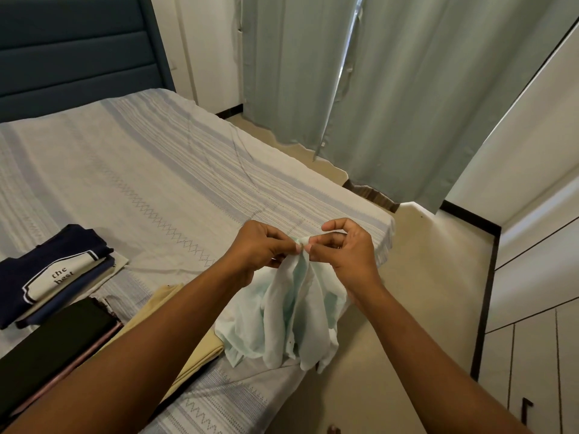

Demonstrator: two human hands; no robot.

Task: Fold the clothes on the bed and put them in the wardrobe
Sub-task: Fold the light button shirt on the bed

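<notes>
Nearest: thin pale mint-and-white crumpled garment [297, 314], bunched at near rt corner of the bed. Lower folds are rested on the cover and spill partly past the edge. It is hung straight down from the grip; long axis approx. vertical, running from the pinch back toward the wearer. Small buttons are seen along one edge, so prob. a shirt, not certain. Fabric light, limp, creased; no fold set yet.

Top of garment is pinched by both hands at one spot. Left hand [260, 245]: thumb and fingertips closed on the cloth. Right hand [344, 255]: same pinch, spare fingers curled loosely above. Hands level, nearly touching; neither is nearer the cloth. Judged: next move calls for hands to be drawn apart along the top edge, garment spread on the open cover beyond.

Just left of garment: folded beige cloth [188, 333]. Further left: folded black garment [53, 336]; behind it, folded navy stack w/ white "the best" panel [53, 277].

Beyond: pale striped woven bedcover [156, 170], dark blue padded headboard [78, 48], pale green curtains [376, 89]. White panelled wardrobe doors [532, 339] at rt, well apart from the garment.
</notes>
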